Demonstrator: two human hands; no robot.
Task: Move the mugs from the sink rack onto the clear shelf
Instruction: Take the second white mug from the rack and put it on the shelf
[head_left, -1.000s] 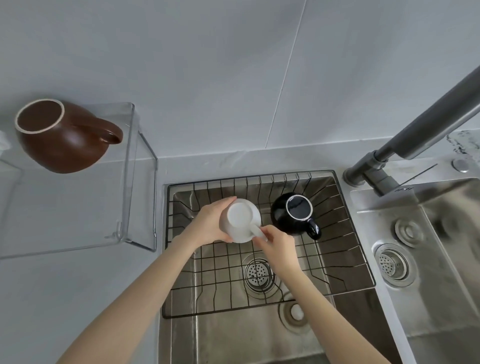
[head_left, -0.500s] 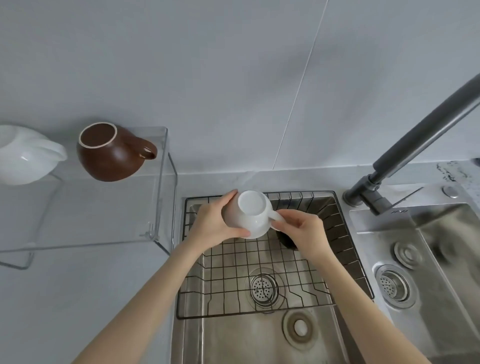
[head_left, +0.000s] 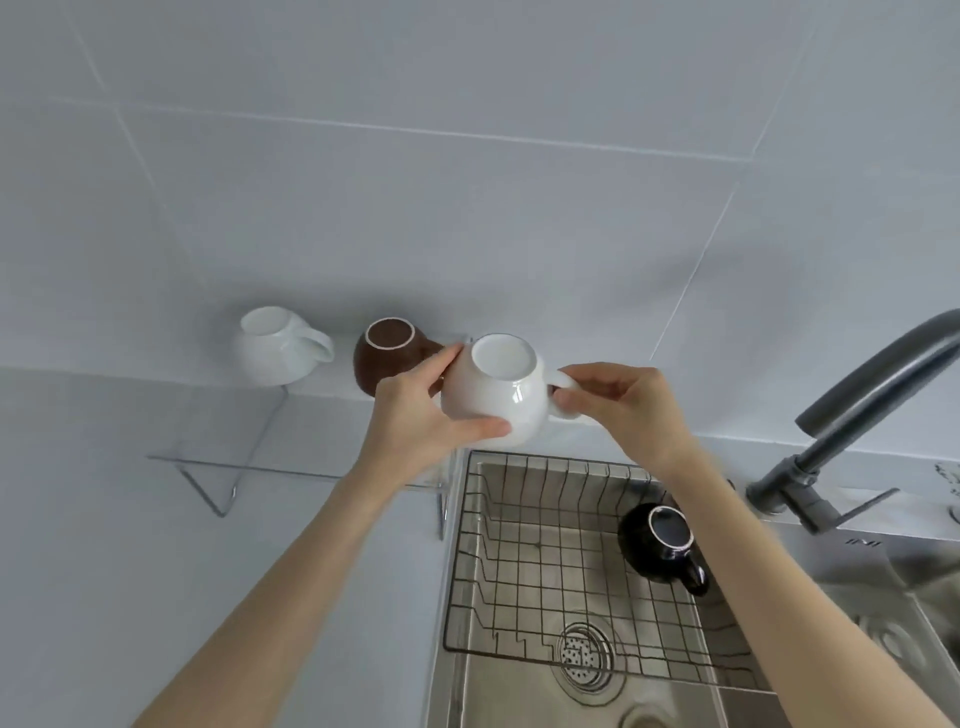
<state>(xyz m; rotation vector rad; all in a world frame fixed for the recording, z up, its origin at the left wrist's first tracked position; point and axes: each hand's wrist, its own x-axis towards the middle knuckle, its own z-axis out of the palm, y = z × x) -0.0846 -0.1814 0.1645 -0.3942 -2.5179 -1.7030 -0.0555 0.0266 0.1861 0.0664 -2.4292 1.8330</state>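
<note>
I hold a white mug (head_left: 498, 389) upside down, above the right end of the clear shelf (head_left: 291, 470). My left hand (head_left: 421, 415) wraps its body from the left. My right hand (head_left: 623, 410) pinches its handle on the right. On the shelf stand an upside-down white mug (head_left: 278, 348) and, right of it, an upside-down brown mug (head_left: 387, 358), partly hidden behind my left hand. A black mug (head_left: 662, 543) sits upside down in the wire sink rack (head_left: 540, 566), at its far right.
A grey faucet (head_left: 857, 415) arches over the right side. The steel sink has a drain (head_left: 584, 657) under the rack. A tiled wall rises right behind the shelf. White counter lies left of the sink.
Both hands have lifted the white mug up out of the rack and leftward to the shelf's right end. The view has tilted up, showing the black mug in the rack again.
</note>
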